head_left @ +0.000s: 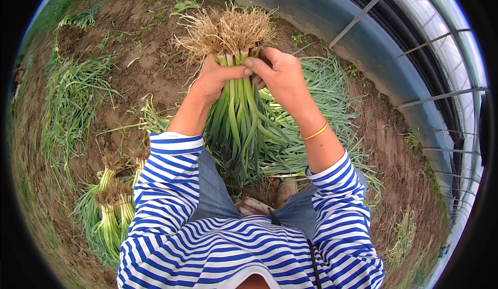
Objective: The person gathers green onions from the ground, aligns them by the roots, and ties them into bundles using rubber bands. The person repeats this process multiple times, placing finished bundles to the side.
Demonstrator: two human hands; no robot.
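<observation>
My left hand (214, 77) is wrapped around a bunch of green onions (235, 106) just below the roots, its thumb across the pale stems. The bunch hangs with its brown, stringy roots (233, 28) up and its dark green leaves down between my knees. At the right side of the same bunch, my right hand (274, 69) pinches at the base of the stems with thumb and fingers; what exactly lies between them is partly hidden. Beyond and below my right hand, a broad heap of green onions (330, 106) lies on the soil.
Tied bunches of green onions (109, 226) lie at the lower left, roots towards the top. More loose green plants (74, 98) are spread on the brown soil (148, 59) at the left. A plastic greenhouse wall (311, 9) with metal poles (365, 13) curves along the top and right.
</observation>
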